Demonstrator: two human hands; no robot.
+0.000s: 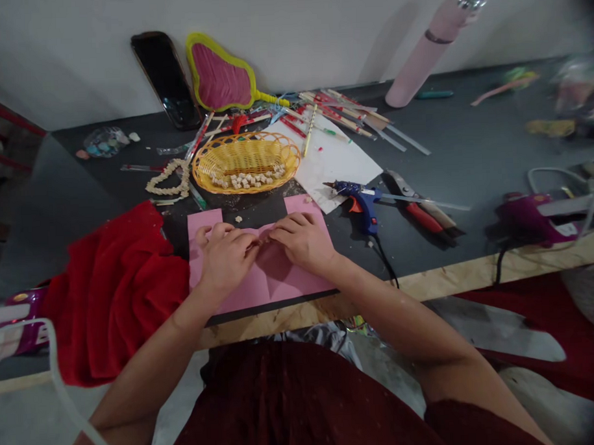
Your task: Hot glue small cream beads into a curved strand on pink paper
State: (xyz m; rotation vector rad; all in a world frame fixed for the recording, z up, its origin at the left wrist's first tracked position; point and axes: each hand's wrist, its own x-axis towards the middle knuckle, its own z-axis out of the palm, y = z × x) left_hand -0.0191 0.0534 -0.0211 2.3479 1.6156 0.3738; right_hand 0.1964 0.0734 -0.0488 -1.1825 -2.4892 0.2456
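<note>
Our two hands work close together above a creased sheet of pink paper (299, 281) that lies flat along the front edge of a dark grey tabletop (445, 159). Our left hand (230, 251) rests over the sheet's left half, its fingers bent; our right hand (300, 242) curves over the other half, its fingers side by side. The fingertips of both nearly meet beside the central crease, but we cannot tell whether they pinch the paper or some small piece.

Just behind the sheet, toward the back edge, we see an oval yellow woven basket (236, 158) holding small pale cubes (251, 180). A heart-shaped ring of pale beads (184, 181) lies just left of it.

To the right of our hands, a blue glue gun with a red trigger (367, 210) lies near a red-handled metal cutting tool (420, 208). On our left, a crumpled bright red cloth (124, 293) hangs over the front edge. Along the back edge, a black phone (168, 81) leans against the wall near the left corner, and a tall pink bottle (427, 55) stands farther right.
</note>
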